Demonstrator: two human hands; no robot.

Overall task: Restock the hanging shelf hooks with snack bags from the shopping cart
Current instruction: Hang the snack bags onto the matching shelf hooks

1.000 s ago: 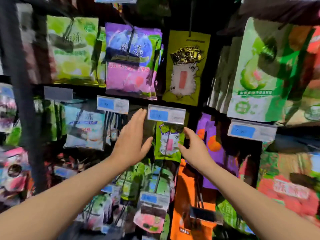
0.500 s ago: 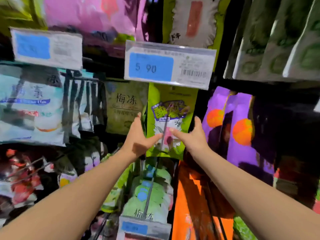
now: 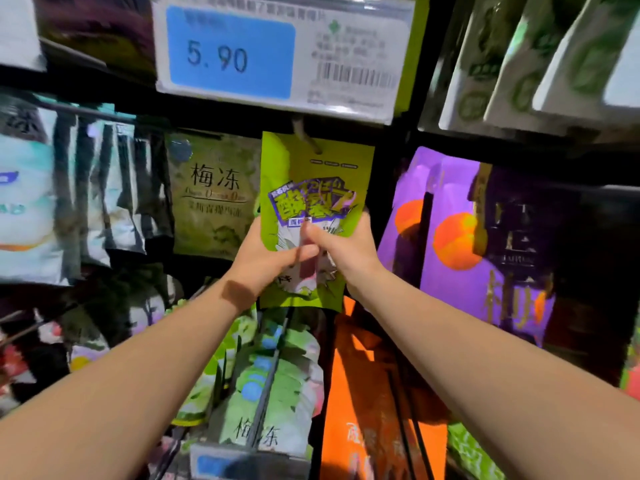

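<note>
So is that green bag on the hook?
On, it seems: the hook enters the green bag at its top; left hand and right hand grip it below.

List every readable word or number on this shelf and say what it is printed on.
"5.90": price tag, blue field.
"梅冻": olive bag, left of the lime green bag.
"梅冻": pale green bag, low centre.
Lime green bag, gripped by the left hand and right hand: stylised title, not surely readable.
Price tag's fine print, and the lettering on the orange bag and purple bag: too blurred.
</note>
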